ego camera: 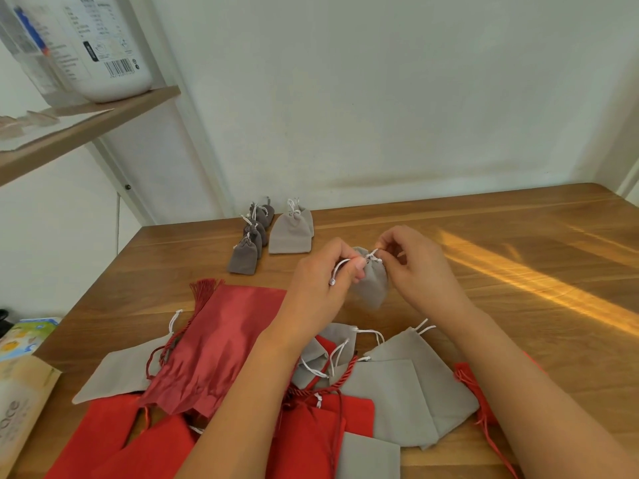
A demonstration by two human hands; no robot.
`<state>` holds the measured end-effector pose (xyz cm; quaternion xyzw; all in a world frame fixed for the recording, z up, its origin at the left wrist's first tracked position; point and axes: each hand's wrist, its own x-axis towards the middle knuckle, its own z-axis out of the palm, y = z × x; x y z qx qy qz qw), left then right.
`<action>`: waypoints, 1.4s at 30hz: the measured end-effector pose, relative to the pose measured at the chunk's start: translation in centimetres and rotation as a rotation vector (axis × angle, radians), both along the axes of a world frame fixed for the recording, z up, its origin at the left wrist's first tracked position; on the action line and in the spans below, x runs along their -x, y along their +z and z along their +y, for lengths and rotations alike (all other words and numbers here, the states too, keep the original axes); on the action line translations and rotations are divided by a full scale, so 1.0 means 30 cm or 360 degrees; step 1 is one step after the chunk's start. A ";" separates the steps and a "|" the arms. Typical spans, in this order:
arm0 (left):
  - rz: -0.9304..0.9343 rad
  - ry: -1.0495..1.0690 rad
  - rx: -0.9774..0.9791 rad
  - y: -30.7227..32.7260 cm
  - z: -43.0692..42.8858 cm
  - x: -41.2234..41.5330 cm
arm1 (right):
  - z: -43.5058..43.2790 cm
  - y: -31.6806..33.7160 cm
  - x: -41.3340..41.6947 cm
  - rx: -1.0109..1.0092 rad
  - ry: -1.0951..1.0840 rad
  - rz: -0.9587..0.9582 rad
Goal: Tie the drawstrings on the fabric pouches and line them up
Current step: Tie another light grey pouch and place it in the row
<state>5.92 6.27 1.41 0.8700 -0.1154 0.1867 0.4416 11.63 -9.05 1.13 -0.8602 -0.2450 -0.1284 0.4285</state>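
Observation:
A small light grey pouch (371,283) hangs above the table between both hands. My left hand (323,278) pinches one white drawstring, whose beaded end dangles beside the fingers. My right hand (415,261) pinches the other white string at the pouch's gathered neck. Behind them, tied pouches stand in two rows: several small dark grey pouches (243,259) and two larger light grey pouches (289,235). In front lies a heap of flat pouches: light grey ones (397,392), bright red ones (152,451) and a dark red satin pouch (214,347) with a tassel.
The wooden table (518,243) has a sunlit stripe at the right. A wooden shelf (86,122) at upper left carries a white bottle (107,46). Paper packages (20,402) sit at the table's left edge. A white wall stands close behind.

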 end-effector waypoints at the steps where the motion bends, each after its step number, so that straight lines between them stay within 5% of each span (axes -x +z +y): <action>1: 0.0016 -0.0002 -0.0007 0.002 0.002 0.000 | -0.002 0.003 -0.002 -0.0194 0.0016 0.0212; 4: 0.0058 0.0003 -0.0099 0.004 0.006 -0.006 | -0.008 0.016 -0.003 -0.0974 0.0216 0.1010; 7: 0.0056 -0.0018 -0.0162 0.003 -0.001 -0.005 | 0.000 0.006 -0.005 -0.1137 0.0244 0.1231; 16: 0.0124 -0.0093 -0.0258 -0.006 -0.027 -0.001 | 0.014 -0.030 -0.007 -0.0126 -0.0197 0.0233; 20: 0.0104 -0.0112 -0.0229 -0.002 -0.032 0.005 | 0.018 -0.026 0.006 0.0020 -0.0225 -0.0035; 29: 0.0049 0.0070 0.0176 -0.007 -0.030 -0.009 | 0.020 -0.049 0.010 -0.0169 -0.0119 -0.0052; 42: 0.0362 0.0092 0.1248 0.018 -0.009 -0.024 | 0.055 -0.061 0.028 -0.0104 0.0015 -0.0150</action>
